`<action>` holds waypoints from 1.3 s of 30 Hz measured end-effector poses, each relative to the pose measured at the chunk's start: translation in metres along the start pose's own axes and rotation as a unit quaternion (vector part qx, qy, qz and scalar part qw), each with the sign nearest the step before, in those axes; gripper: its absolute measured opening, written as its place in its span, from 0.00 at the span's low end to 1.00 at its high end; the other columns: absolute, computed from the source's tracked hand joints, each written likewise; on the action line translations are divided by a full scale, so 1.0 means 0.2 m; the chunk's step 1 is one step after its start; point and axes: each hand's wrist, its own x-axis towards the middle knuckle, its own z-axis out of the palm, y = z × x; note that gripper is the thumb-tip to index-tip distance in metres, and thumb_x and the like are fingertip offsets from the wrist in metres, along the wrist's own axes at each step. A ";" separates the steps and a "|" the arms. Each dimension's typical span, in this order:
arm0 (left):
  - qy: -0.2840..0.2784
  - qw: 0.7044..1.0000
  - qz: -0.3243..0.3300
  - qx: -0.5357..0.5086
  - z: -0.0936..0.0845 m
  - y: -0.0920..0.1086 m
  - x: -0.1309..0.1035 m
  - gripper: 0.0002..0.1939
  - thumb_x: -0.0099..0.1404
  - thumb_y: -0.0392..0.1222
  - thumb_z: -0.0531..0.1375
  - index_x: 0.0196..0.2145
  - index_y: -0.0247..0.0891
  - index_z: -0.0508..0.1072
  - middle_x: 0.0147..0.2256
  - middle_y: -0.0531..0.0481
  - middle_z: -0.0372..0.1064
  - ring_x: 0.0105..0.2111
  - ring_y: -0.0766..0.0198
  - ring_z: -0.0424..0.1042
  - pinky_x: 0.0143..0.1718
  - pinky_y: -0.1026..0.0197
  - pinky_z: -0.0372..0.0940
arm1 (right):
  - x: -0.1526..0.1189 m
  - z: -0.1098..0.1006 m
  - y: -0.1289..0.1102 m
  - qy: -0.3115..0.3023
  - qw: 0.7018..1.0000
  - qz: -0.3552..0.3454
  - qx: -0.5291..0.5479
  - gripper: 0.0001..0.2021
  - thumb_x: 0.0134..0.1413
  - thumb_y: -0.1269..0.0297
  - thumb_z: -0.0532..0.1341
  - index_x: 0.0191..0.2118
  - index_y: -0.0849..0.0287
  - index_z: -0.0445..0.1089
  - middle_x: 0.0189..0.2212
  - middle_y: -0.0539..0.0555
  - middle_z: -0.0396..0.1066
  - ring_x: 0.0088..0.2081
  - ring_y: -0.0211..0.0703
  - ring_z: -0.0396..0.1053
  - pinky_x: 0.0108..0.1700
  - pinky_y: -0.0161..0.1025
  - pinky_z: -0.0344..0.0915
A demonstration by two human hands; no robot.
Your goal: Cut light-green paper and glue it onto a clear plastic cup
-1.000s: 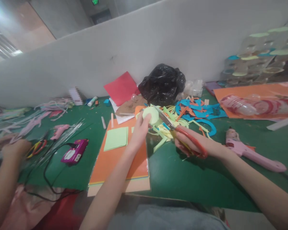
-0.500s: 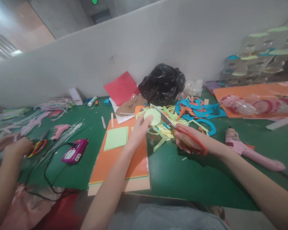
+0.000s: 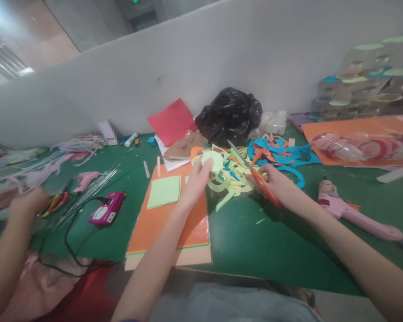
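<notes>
My left hand (image 3: 199, 180) pinches a round piece of pale green paper (image 3: 214, 160) above the heap of scraps. Red-handled scissors (image 3: 244, 162) are in my right hand (image 3: 272, 182), their blades pointing up and left, apart from the paper circle. Under both hands lie yellow-green paper scraps (image 3: 237, 184), with a curved offcut (image 3: 218, 184) just below the circle. A stack of light green paper squares (image 3: 164, 192) rests on orange sheets (image 3: 154, 232) to the left of my left forearm.
A black plastic bag (image 3: 230, 115) and red paper (image 3: 172, 121) stand at the back. Blue scraps (image 3: 300, 154) lie to the right, near a pink glue gun (image 3: 359, 215). At left are a purple camera-like box (image 3: 107, 209), thin rods, and another person's hands (image 3: 28, 201).
The scissors have moved right, away from the paper circle, and a curved green offcut now lies below it. My left hand still holds the circle in nearly the same place.
</notes>
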 end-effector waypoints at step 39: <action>-0.096 0.988 0.081 0.093 0.11 -0.05 -0.06 0.14 0.65 0.53 0.60 0.37 0.42 0.63 0.26 0.59 0.56 0.26 0.68 0.62 0.29 0.64 0.63 | -0.04 0.05 -0.05 -0.010 0.985 -0.116 0.129 0.23 0.56 0.44 0.60 0.49 0.56 0.70 0.26 0.48 0.70 0.26 0.40 0.65 0.28 0.38 0.63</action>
